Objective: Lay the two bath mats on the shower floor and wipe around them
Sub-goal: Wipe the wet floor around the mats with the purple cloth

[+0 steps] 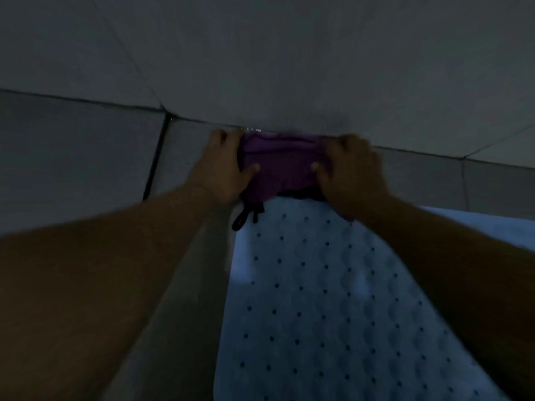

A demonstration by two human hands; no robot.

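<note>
A folded purple cloth (279, 166) with a black loop at its near left corner lies on the tiled floor against the base of the wall. My left hand (223, 169) grips its left end with the thumb on top. My right hand (351, 172) grips its right end the same way. A white bath mat (318, 299) dotted with small holes lies flat on the floor, its far end touching the cloth. A second pale mat (509, 227) shows at the right edge, mostly hidden behind my right forearm.
The grey tiled wall (289, 53) rises right behind the cloth. Grey floor tiles (72, 157) with a dark grout line (155, 163) spread to the left of the mat. The scene is dim and slightly blurred.
</note>
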